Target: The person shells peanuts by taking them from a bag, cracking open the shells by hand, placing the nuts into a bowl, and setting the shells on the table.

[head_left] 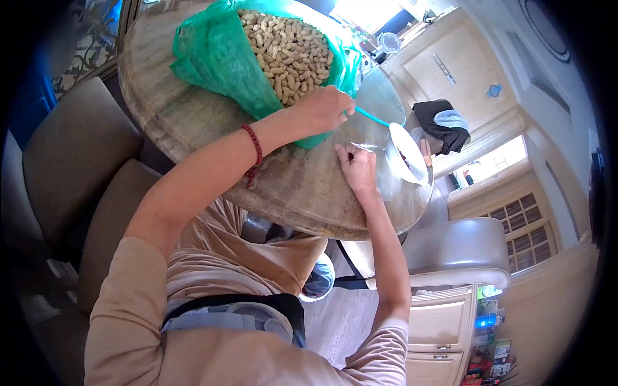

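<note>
A heap of unshelled peanuts [286, 55] fills an open green plastic bag [215, 55] on the round table. My left hand [327, 108], with a dark red bead bracelet [256, 151] on its wrist, is closed in a pinch at the bag's near edge; what its fingers hold is hidden. My right hand [360, 170] is above the tabletop, left of a white bowl [398, 161]. Its fingers are curled around something small and dark red, barely showing. Small dark red pieces lie inside the bowl. A thin teal strip [373, 117] runs from near my left hand toward the bowl.
The round stone-patterned table [193, 119] has its near edge just in front of my lap. Padded chairs [77, 148] stand at the left, another chair [450, 251] at the right. A dark bag or cloth [441, 125] lies past the bowl.
</note>
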### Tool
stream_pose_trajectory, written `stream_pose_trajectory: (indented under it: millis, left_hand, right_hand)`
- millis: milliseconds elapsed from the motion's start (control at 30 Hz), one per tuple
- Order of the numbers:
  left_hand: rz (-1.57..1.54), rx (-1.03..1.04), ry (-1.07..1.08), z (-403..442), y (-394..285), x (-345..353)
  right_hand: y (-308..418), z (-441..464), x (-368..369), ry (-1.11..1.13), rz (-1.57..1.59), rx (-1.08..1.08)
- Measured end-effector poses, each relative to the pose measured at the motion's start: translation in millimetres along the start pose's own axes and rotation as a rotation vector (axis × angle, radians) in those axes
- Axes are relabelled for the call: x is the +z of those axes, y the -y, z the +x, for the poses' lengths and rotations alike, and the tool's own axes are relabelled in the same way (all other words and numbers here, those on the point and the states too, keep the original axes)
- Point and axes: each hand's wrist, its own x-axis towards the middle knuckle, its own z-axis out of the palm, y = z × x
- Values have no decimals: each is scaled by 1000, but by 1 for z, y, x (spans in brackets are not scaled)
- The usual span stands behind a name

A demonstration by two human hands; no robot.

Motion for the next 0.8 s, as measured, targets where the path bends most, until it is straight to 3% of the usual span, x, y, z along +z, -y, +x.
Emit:
stream_pose_trajectory:
  millis: [100,167,200,267,367,433,500,633,700,733,800]
  left_hand:
    - [5,7,7,0,4,5]
    - [-3,8,-1,0,5,4]
    - [-2,10,-1,0,5,4]
    - [2,15,-4,1,4,4]
    - [6,3,2,0,5,5]
    - [-4,15,-8,-1,6,6]
    - [-2,21,-16,-1,5,6]
    - [4,20,-8,-1,3,4]
    - [-2,10,7,-1,2,3]
    - [-7,2,22,-1,2,3]
    - [8,-23,57,0,2,2]
  right_hand:
    - [-12,-2,8,-100,31,-36]
    - [-35,-1,17,-204,293,240]
    - [-32,-1,9,-205,292,240]
    - [-19,0,-12,-240,1076,659]
    - [-19,-4,-17,-301,1353,738]
    - [-29,-14,-17,-248,1339,705]
    - [-34,-23,-17,-172,843,508]
    - [-24,-41,-17,-90,680,497]
    - [-15,-43,-18,-13,563,346]
    - [-10,-42,-17,-42,389,170]
    - [9,-43,-24,-25,251,155]
